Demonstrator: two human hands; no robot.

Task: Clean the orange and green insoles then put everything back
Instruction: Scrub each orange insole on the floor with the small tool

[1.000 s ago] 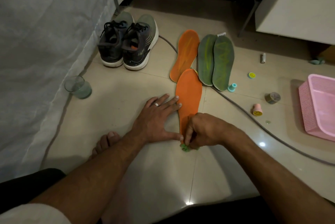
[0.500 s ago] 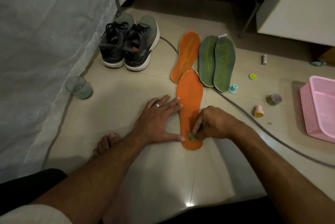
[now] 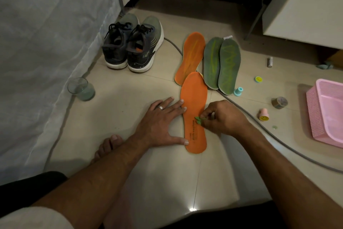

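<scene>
An orange insole (image 3: 194, 97) lies flat on the tiled floor in front of me. My left hand (image 3: 161, 123) presses on its left edge with straight, spread fingers. My right hand (image 3: 222, 117) pinches a small green cloth (image 3: 198, 120) against the middle of this insole. A second orange insole (image 3: 192, 56) lies beyond it, its heel under the near one's toe. Two green insoles (image 3: 221, 63) lie side by side to the right.
A pair of dark sneakers (image 3: 132, 45) stands at the back left beside a bed sheet (image 3: 46, 43). A glass of water (image 3: 80, 89) sits on the left. A grey cable (image 3: 278, 143), small stamps (image 3: 263, 115) and a pink basket (image 3: 326, 112) are on the right.
My right hand has moved the green cloth from the heel end of the near orange insole up to its middle. My left hand has stayed pressed on the insole's left edge.
</scene>
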